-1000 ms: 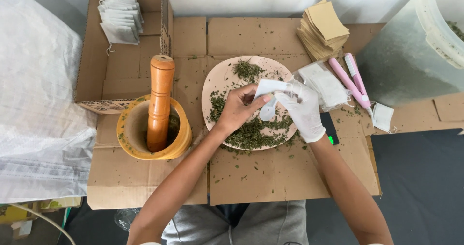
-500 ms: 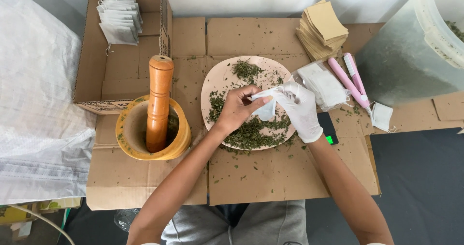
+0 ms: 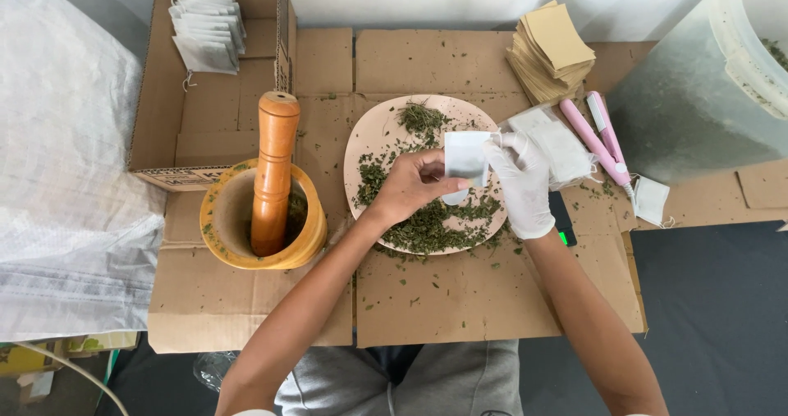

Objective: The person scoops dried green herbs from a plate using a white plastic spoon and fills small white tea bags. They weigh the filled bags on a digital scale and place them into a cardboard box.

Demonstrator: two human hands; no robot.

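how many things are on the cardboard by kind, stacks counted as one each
plate of dried green herb: 1
mortar: 1
pestle: 1
stack of brown paper squares: 1
stack of white bags in the box: 1
pink tool: 1
white bag held by left hand and gloved right hand: 1
total: 7

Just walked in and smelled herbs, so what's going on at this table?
A person holds a small white filter bag up with both hands, the bare left hand and the gloved right hand, over a round plate strewn with dried green herbs. A wooden mortar with its pestle stands to the left, on flattened cardboard.
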